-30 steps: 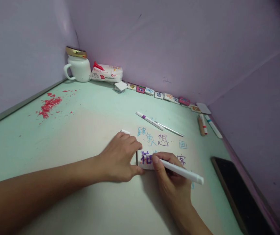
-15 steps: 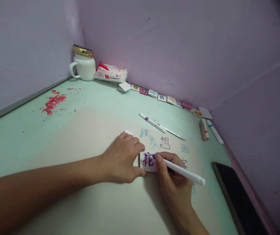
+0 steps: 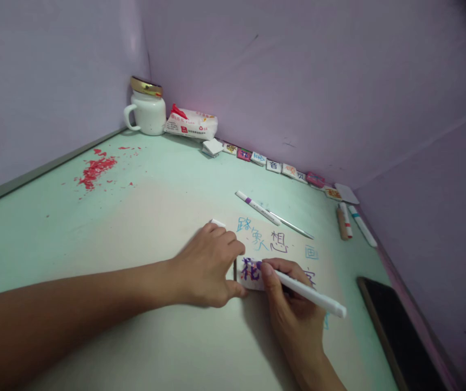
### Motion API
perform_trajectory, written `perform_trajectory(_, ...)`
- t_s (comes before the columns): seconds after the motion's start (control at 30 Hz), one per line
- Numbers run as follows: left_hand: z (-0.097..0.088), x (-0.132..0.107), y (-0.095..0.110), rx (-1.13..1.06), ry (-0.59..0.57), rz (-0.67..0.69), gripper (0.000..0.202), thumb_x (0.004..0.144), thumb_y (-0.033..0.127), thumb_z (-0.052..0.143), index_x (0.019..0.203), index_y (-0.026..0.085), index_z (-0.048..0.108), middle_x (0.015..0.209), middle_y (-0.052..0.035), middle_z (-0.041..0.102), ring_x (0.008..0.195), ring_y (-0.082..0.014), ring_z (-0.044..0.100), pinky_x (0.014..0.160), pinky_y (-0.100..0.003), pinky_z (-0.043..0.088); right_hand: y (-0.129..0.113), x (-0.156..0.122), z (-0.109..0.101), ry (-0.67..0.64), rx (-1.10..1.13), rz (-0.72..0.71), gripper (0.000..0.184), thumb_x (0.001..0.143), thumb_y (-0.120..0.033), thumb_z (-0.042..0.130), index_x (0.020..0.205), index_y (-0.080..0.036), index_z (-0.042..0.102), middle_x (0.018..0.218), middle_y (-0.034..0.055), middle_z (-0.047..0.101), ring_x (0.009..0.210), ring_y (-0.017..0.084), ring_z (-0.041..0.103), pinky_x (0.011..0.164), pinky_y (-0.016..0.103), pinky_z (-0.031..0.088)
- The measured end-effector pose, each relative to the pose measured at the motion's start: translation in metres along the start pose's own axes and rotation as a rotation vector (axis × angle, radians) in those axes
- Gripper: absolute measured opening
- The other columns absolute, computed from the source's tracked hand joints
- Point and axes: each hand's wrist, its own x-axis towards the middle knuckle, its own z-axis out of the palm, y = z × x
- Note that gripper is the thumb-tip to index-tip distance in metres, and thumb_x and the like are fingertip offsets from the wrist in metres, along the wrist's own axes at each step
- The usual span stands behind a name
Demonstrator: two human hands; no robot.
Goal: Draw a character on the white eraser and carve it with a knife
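Observation:
My right hand [image 3: 295,312] grips a white marker [image 3: 312,293] near its purple tip, which meets a small white tile [image 3: 252,279]. On that tile is a thick purple character with reddish specks. Thumb and fingers of my left hand [image 3: 208,266] close on the tile's left side and hold it down. A white corner of something [image 3: 217,222] pokes out behind my left knuckles; the rest is hidden. Blue and purple characters [image 3: 278,241] are written on the pale surface around the tile. Beyond them lie a purple-banded pen cap [image 3: 257,208] and a thin metal tool [image 3: 292,224].
Along the back wall stand a white mug [image 3: 149,114] with a gold lid, a tissue pack [image 3: 192,124] and a row of small lettered tiles [image 3: 274,166]. Red shavings [image 3: 97,169] lie at left. Markers [image 3: 363,225] and a dark phone [image 3: 399,331] lie at right.
The whole view has shifted slightly, so everything sits a little further right and lower. Both hands keep their hold, and the marker tip stays on the tile.

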Motion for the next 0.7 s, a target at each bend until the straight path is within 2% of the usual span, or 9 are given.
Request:
perform_trajectory(0.17, 0.000, 0.000, 0.000, 0.008, -0.003, 0.002, 0.046, 0.062, 0.047, 0.079, 0.089, 0.015, 0.062, 0.084, -0.0048, 0.059, 0.083, -0.0233, 0.053, 0.084, -0.042, 0.039, 0.010, 0.002, -0.005, -0.117, -0.036, -0.059, 0.007, 0.082, -0.028, 0.063, 0.084, -0.023, 0.067, 0.076, -0.0008, 0.068, 0.068, 0.013, 0.063, 0.060, 0.023, 0.050)
perform_trajectory(0.47, 0.000, 0.000, 0.000, 0.003, -0.002, -0.001, 0.044, 0.062, 0.046, 0.079, 0.089, 0.015, 0.062, 0.084, -0.0045, 0.059, 0.083, -0.0234, 0.053, 0.085, -0.041, 0.038, 0.012, 0.004, -0.007, -0.149, -0.068, -0.100, 0.004, 0.081, -0.025, 0.064, 0.084, -0.024, 0.067, 0.075, -0.0023, 0.068, 0.067, 0.012, 0.062, 0.060, 0.020, 0.049)
perform_trajectory(0.7, 0.000, 0.000, 0.000, -0.001, -0.004, -0.004, 0.048, 0.061, 0.047, 0.080, 0.092, 0.014, 0.063, 0.085, -0.0050, 0.060, 0.085, -0.0236, 0.053, 0.085, -0.041, 0.038, -0.002, 0.000, 0.000, -0.033, 0.015, 0.010, 0.011, 0.082, -0.029, 0.063, 0.073, -0.023, 0.065, 0.067, -0.0038, 0.063, 0.063, 0.010, 0.057, 0.057, 0.019, 0.045)
